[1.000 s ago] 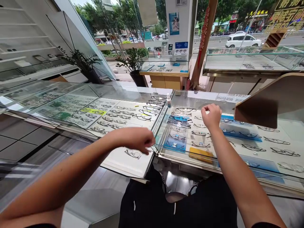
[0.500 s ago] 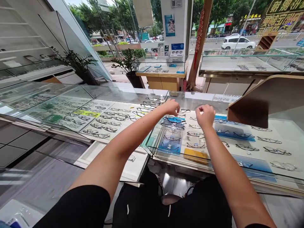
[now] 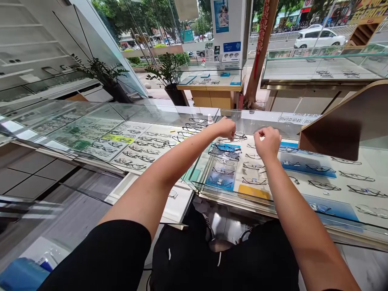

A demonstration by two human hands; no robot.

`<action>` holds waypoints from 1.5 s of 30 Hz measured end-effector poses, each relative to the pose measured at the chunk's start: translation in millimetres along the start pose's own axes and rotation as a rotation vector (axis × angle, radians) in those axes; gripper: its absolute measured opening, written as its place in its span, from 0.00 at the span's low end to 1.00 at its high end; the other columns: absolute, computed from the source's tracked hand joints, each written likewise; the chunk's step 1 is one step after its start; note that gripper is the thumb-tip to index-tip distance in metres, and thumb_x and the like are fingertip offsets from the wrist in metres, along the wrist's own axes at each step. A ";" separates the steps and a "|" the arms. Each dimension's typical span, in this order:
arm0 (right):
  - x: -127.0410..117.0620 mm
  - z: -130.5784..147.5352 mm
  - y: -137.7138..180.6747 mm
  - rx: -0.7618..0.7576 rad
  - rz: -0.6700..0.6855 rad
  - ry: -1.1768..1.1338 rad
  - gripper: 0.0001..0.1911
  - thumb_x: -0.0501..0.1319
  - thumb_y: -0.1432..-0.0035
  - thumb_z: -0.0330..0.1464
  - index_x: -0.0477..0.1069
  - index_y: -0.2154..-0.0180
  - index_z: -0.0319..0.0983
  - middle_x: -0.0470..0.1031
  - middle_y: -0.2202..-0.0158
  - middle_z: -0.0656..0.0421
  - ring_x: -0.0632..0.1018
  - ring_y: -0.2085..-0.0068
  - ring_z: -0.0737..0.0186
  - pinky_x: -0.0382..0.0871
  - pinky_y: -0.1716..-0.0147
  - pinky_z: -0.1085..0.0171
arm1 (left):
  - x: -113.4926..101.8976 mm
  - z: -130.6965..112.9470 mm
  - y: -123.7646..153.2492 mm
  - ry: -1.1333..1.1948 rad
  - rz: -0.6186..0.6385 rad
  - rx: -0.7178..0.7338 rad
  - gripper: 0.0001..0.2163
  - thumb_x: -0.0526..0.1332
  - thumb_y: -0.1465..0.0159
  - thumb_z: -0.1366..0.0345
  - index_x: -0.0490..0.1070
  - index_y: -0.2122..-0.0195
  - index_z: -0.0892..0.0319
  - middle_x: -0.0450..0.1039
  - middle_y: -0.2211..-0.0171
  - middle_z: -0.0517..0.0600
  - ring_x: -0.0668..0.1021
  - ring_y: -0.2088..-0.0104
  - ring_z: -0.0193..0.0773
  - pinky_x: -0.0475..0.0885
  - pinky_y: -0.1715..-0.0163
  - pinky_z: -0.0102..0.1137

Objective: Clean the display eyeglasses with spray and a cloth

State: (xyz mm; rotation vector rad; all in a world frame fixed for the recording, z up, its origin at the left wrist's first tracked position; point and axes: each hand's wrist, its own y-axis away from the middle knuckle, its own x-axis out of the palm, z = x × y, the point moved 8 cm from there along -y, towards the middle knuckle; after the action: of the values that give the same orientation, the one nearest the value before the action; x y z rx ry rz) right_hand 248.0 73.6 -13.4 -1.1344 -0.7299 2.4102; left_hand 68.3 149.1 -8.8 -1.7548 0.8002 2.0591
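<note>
My left hand (image 3: 227, 128) hangs over the glass counter with its fingers curled down and pressed together. A pair of dark-rimmed eyeglasses (image 3: 240, 138) shows right beside its fingertips; I cannot tell whether the hand touches it. My right hand (image 3: 268, 142) is raised a little to the right, thumb and fingers pinched. Anything in either pinch is too small or hidden to make out. Beneath my hands, the glass display case (image 3: 194, 186) holds rows of eyeglasses, some on a blue panel (image 3: 212, 171). A small white bottle (image 3: 210, 119) stands behind my left hand.
A brown wooden board (image 3: 336, 129) slants over the case at the right. An open white drawer (image 3: 176, 210) juts out below my left forearm. A yellow-orange card (image 3: 254, 192) lies near the case's front edge. Potted plants (image 3: 171, 76) and more display cases stand beyond.
The whole view has tilted down and shifted left, so things appear higher and farther right. My hands keep nearly the same pose over the case.
</note>
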 end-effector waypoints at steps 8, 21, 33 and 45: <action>-0.1 0.1 0.9 0.009 0.005 -0.006 0.10 0.57 0.36 0.33 0.71 0.71 0.42 0.78 0.63 0.53 0.70 0.58 0.49 0.56 0.57 0.53 | -7.0 -3.9 5.7 -0.014 -0.027 -0.004 0.17 0.70 0.40 0.49 0.86 0.61 0.57 0.84 0.59 0.57 0.74 0.46 0.52 0.57 0.46 0.40; -1.1 -5.4 1.6 -0.006 -0.034 0.004 0.10 0.57 0.38 0.35 0.72 0.71 0.42 0.78 0.64 0.53 0.70 0.59 0.49 0.58 0.57 0.53 | -89.5 -9.6 176.1 0.278 -0.184 0.152 0.13 0.68 0.35 0.51 0.83 0.63 0.55 0.81 0.54 0.51 0.71 0.43 0.53 0.53 0.38 0.46; 4.4 -25.7 -1.4 0.034 -0.053 0.019 0.06 0.64 0.46 0.32 0.72 0.75 0.42 0.75 0.69 0.51 0.67 0.63 0.51 0.54 0.61 0.50 | 25.0 27.7 369.1 0.679 0.187 -0.226 0.09 0.77 0.47 0.53 0.83 0.69 0.49 0.82 0.65 0.49 0.80 0.57 0.50 0.69 0.52 0.37; 7.8 -32.9 -2.2 0.065 -0.023 0.040 0.05 0.63 0.49 0.31 0.70 0.76 0.44 0.75 0.70 0.49 0.68 0.63 0.49 0.55 0.60 0.48 | 151.5 20.6 356.9 0.315 0.345 -0.224 0.02 0.74 0.40 0.64 0.84 0.68 0.55 0.83 0.62 0.54 0.81 0.63 0.46 0.66 0.65 0.33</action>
State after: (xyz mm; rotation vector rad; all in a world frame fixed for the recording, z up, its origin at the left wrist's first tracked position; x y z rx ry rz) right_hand 269.5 89.2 -34.5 -1.1382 -0.6444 2.3674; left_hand -182.4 -138.6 -80.5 -2.2387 1.0620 2.1828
